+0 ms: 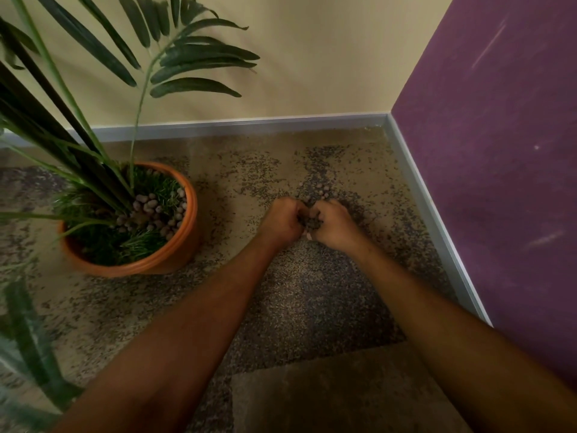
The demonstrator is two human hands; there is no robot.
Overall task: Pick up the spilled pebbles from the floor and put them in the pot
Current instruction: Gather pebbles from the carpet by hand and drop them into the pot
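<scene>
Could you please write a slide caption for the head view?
Both hands, left and right, gather pebbles off the carpet beside the pot.

- The back wall [312, 57] is painted in a pale yellow-beige colour.
- The right wall [499, 182] is dark purple, with some light scratch marks on it.
- The two walls meet in a corner at the upper right.
- A grey-blue skirting board [249, 125] runs along the bottom of both walls.
- The floor [296, 307] is a speckled carpet, beige with dark grey patches.
- The light is dim and warm.
</scene>
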